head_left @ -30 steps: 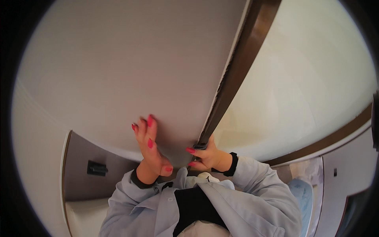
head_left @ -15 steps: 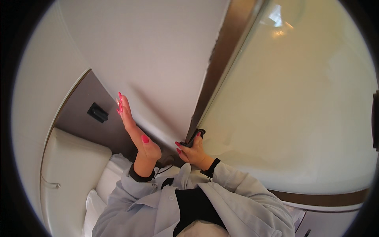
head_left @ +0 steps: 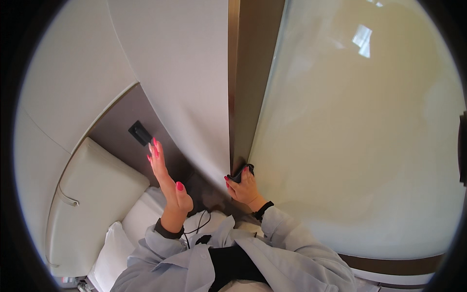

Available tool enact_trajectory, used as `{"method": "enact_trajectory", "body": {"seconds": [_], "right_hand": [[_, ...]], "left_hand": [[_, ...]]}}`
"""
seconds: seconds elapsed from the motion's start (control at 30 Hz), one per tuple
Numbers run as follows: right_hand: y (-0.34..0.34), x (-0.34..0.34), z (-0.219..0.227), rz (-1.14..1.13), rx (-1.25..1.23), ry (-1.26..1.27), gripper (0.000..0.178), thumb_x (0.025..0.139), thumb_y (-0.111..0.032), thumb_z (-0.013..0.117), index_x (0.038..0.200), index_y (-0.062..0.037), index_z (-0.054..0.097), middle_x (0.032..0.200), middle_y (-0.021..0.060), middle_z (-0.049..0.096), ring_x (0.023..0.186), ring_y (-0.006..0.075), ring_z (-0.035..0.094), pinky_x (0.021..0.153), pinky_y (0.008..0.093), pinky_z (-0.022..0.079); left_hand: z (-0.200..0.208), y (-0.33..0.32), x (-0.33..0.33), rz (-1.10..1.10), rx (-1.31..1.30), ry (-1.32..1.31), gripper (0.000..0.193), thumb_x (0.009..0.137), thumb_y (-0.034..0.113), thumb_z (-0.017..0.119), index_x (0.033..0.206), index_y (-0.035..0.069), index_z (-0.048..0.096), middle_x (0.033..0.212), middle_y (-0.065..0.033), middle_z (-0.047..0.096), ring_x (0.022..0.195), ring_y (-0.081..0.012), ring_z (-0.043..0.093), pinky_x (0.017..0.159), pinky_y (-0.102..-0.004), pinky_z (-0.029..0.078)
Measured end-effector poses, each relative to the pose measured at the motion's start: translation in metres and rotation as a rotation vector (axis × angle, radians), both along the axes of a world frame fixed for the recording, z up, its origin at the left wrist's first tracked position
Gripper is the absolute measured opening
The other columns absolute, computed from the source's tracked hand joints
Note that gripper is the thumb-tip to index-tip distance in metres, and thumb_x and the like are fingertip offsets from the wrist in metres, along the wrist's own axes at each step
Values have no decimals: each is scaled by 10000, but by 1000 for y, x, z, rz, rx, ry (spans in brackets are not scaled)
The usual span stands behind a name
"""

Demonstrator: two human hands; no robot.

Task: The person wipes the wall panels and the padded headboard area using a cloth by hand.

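My right hand (head_left: pixel 245 190) is closed round a small black cloth (head_left: pixel 238 176), its fingers wrapped over it. The cloth presses against the lower part of a brown frame (head_left: pixel 250 97) that edges a glossy cream glass panel (head_left: pixel 350 136). Much of the cloth is hidden under the fingers. To the left, my left hand (head_left: pixel 168 180) is raised, its fingers stretched out and the thumb apart, holding nothing. Its fingertips appear near a black wall fitting (head_left: pixel 140 133), though whether they touch it I cannot tell.
A pale wall (head_left: pixel 180 53) rises left of the brown frame. A cream padded headboard (head_left: pixel 92 204) stands at the lower left, with white pillows (head_left: pixel 114 253) beside it. Thin black cords (head_left: pixel 197 228) hang by my left wrist. Dark trim (head_left: pixel 394 264) runs below the panel.
The view has turned, so the brown frame stands more upright. My left hand appears lower and closer to the black wall fitting. My right hand stays on the frame with the cloth.
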State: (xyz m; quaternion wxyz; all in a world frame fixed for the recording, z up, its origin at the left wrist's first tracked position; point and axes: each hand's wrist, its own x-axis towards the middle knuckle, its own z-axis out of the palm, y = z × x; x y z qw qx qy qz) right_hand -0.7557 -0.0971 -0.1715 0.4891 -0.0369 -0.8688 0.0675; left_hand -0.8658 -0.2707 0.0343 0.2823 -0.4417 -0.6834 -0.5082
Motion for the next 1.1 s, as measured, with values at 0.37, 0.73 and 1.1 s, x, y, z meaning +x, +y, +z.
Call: {"method": "enact_trajectory", "body": {"seconds": [0.37, 0.73, 1.1], "right_hand": [[-2, -10, 364, 151, 116, 428, 611, 790, -107, 685, 1382, -85, 535, 1528, 379, 191, 1360, 597, 271, 1087, 600, 292], [3, -22, 459, 172, 303, 401, 644, 802, -16, 658, 1404, 29, 433, 1448, 165, 478, 1461, 504, 130, 1169, 543, 157], [-9, -22, 234, 51, 28, 338, 740, 746, -38, 781, 1395, -124, 434, 1528, 422, 61, 1409, 545, 185, 1097, 583, 261]], "left_hand": [[63, 50, 12, -333, 160, 84, 738, 1013, 494, 272, 1514, -45, 220, 1564, -292, 240, 1460, -480, 175, 1165, -591, 50], [67, 82, -6, -493, 103, 58, 784, 1011, 564, 218, 1541, -13, 179, 1600, -284, 121, 1475, -496, 73, 1160, -601, 5], [3, 21, -30, -111, 67, -138, 777, 1022, 563, 162, 1536, -18, 192, 1613, -194, 186, 1505, -372, 101, 1198, -520, 32]]}}
